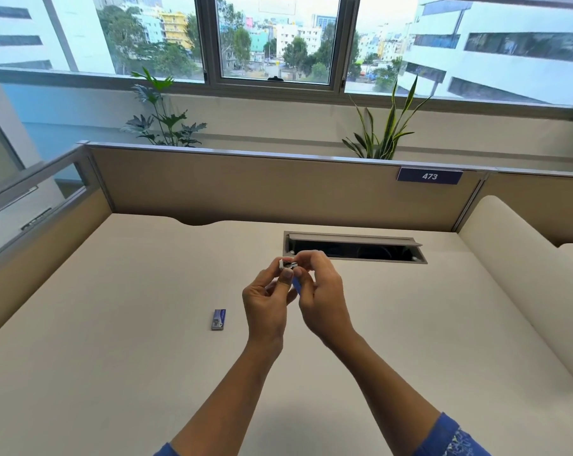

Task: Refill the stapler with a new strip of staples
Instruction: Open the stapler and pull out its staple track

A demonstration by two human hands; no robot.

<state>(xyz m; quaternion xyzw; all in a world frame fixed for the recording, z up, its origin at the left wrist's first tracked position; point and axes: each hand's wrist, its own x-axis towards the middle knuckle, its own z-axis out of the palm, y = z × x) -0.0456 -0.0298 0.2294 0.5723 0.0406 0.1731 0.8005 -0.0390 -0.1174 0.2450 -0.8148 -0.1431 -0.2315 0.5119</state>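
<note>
The big pale surface [410, 324] is carrying very little, and a long dark slot [354, 250] is sitting open near its far edge. The person is holding both hands up over the middle of the surface, just in front of that slot. The left hand [265, 301] is wrapping round the little stapler [289, 265] from below, with its thumb pressing on the side. The right hand [321, 287] is sitting on the other side, and its fingers [308, 258] are bending and pinching the top end of the stapler. So both hands are gripping it, and it is hanging in the air, not touching the surface. It is too small to tell if the stapler is open, or if a strip is in the fingers. The small blue staple box [218, 319] is lying flat on the surface to the left of the hands, well away from every edge. I think the person is working on opening the top or sliding staples in. To do this well, the left hand should be holding the body steady while the right hand is moving slowly and straight, so the strip is going in flat, legs pointing down, and not snapping.
</note>
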